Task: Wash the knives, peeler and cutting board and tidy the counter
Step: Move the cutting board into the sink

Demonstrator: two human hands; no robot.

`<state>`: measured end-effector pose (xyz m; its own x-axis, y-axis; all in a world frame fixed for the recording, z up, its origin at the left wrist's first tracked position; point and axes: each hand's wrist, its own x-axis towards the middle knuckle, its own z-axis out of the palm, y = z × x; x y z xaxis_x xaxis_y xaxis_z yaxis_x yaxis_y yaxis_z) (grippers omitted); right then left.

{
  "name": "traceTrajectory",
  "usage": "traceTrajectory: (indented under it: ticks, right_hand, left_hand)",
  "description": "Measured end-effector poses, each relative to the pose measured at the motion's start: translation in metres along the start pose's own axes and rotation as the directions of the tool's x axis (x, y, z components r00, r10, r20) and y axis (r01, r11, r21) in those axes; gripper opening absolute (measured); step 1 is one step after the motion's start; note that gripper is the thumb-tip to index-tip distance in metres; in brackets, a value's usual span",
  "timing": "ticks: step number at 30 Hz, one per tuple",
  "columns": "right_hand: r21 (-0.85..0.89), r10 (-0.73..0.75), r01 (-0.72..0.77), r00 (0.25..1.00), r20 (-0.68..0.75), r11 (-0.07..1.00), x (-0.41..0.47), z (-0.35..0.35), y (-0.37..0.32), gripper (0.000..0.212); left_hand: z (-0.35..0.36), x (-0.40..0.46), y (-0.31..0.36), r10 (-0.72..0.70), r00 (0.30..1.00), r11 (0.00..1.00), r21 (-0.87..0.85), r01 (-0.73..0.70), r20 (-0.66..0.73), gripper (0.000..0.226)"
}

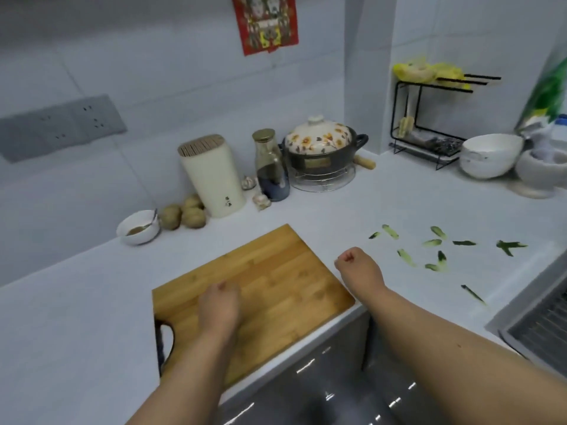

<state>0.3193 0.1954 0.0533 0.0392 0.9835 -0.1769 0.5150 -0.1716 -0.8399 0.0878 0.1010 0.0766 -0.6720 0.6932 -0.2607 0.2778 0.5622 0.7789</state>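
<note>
Both of my forearms reached out over the counter [76, 332] edge, and my left hand [219, 305] hovered over the near middle of the cutting board [276, 280], fingers curled into a loose fist that held nothing. My right hand [357, 265] was likewise curled and empty, just off the board's right edge, over bare counter. That board lay flat with its long axis running from the near left, where its handle cutout [164, 338] sat by the counter's front edge, up toward the far right corner. So my left hand was the nearer one to the handle, which lay to its left and closer to me. Green peel scraps [435, 250] lay scattered to the right of my right hand, between it and the sink [540, 326]. I judged the right hand better placed for those. No knives or peeler showed on the counter.
</note>
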Motion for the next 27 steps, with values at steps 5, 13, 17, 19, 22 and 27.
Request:
traceTrajectory:
  ticks: [5,13,17,19,22,27]
  right_hand:
    - [-0.122,0.041,-0.028,0.993,0.108,0.992,0.005,0.033,-0.009,0.040]
    - [-0.211,0.093,-0.056,0.982,0.165,0.976,0.003,0.060,-0.016,0.052]
    - [-0.141,0.173,-0.152,0.973,0.155,0.978,0.008,0.063,-0.019,0.052]
    - [-0.118,0.221,-0.204,0.963,0.152,0.972,0.011,0.061,-0.022,0.053]
    - [-0.064,0.303,-0.297,0.942,0.143,0.953,0.013,0.050,-0.026,0.055]
    - [0.218,0.394,-0.439,0.892,0.223,0.871,0.008,0.019,-0.020,0.073]
  left_hand:
    - [-0.042,0.025,-0.033,-0.197,0.972,0.925,0.303,0.228,-0.127,0.064]
    - [-0.052,0.047,-0.061,-0.493,0.863,0.853,0.132,0.504,-0.113,0.081]
    - [-0.057,0.045,-0.054,-0.495,0.851,0.850,0.105,0.516,-0.175,0.058]
    - [-0.061,0.051,-0.063,-0.488,0.852,0.861,0.054,0.506,-0.191,0.054]
    - [-0.070,0.067,-0.085,-0.462,0.877,0.887,-0.090,0.454,-0.130,0.060]
    - [-0.075,0.059,-0.053,-0.394,0.919,0.879,-0.296,0.374,-0.008,0.036]
